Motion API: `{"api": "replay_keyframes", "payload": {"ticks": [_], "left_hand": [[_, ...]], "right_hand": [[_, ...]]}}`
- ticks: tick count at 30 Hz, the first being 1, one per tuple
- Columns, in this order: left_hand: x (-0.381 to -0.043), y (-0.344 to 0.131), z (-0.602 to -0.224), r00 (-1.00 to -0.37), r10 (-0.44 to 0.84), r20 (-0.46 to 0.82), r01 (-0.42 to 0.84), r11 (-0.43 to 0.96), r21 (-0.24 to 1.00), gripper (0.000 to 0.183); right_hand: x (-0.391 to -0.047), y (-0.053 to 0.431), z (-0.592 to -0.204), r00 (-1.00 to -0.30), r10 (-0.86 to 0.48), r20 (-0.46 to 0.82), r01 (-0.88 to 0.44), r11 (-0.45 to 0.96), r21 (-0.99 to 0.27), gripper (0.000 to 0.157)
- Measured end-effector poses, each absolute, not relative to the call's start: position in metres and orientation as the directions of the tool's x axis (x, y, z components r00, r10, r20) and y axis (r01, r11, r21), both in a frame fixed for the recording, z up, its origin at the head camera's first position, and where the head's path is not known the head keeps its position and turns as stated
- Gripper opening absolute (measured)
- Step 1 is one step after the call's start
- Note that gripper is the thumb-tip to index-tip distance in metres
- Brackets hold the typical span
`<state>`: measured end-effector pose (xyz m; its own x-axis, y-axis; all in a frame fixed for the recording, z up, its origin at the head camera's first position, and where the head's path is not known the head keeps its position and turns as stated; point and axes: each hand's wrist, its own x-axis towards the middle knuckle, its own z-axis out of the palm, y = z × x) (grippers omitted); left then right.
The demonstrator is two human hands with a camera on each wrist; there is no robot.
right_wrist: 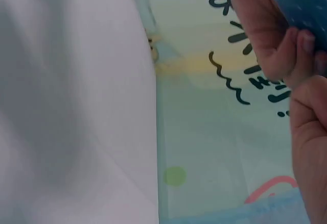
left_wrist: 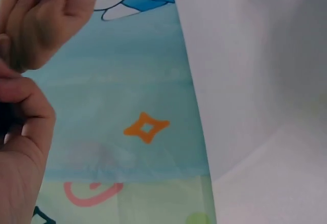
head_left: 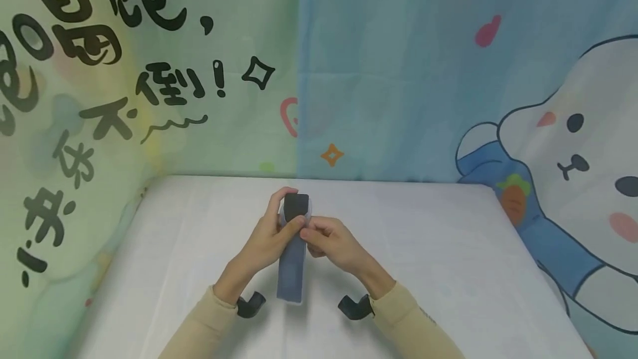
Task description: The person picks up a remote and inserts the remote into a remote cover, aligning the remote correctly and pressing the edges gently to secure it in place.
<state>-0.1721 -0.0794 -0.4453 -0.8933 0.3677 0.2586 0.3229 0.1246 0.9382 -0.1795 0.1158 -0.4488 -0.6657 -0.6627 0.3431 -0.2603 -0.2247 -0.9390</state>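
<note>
A long, narrow blue-grey object [head_left: 291, 276] with a dark square end [head_left: 296, 206] is held up over the white table. A pale translucent rim shows around the dark end. My left hand [head_left: 271, 237] grips its upper part from the left, thumb across the front and a finger bent up by the top. From the other side, my right hand [head_left: 334, 241] pinches its right edge with thumb and curled fingers, close beside the left thumb. In the right wrist view, the object's blue face [right_wrist: 301, 7] carries small coloured marks. Hands overlap at the edge of both wrist views.
Under both hands spreads a white-covered table [head_left: 423, 270]. Behind it hangs a printed cloth [head_left: 379, 98] with lettering and a cartoon animal, which also lines the left side. Dark curved pieces [head_left: 355, 307] stick out at both wrists, beside the beige sleeves [head_left: 413, 317].
</note>
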Motion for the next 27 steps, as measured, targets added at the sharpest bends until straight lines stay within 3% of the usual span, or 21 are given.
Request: {"api": "replay_keyframes", "payload": {"ticks": [3, 8, 15, 22, 27], "left_hand": [[-0.172, -0.078, -0.444, -0.898, 0.351, 0.265, 0.328, 0.133, 0.935, 0.057], [-0.176, -0.077, -0.436, -0.898, 0.352, 0.264, 0.334, 0.156, 0.930, 0.053], [-0.183, -0.077, -0.428, -0.885, 0.403, 0.235, 0.332, 0.188, 0.925, 0.057], [-0.185, -0.075, -0.425, -0.890, 0.390, 0.237, 0.332, 0.196, 0.923, 0.059], [-0.182, -0.076, -0.425, -0.907, 0.346, 0.238, 0.329, 0.231, 0.916, 0.060]], "right_hand": [[-0.175, 0.112, -0.451, -0.689, -0.619, 0.377, -0.224, -0.313, -0.923, 0.036], [-0.166, 0.103, -0.448, -0.800, -0.475, 0.365, -0.171, -0.402, -0.899, 0.032], [-0.159, 0.091, -0.431, -0.954, -0.229, 0.193, -0.082, -0.422, -0.903, 0.032], [-0.172, 0.088, -0.416, -0.985, -0.154, 0.072, 0.009, -0.471, -0.882, 0.037], [-0.175, 0.089, -0.419, -0.974, -0.219, 0.054, 0.053, -0.453, -0.890, 0.036]]}}
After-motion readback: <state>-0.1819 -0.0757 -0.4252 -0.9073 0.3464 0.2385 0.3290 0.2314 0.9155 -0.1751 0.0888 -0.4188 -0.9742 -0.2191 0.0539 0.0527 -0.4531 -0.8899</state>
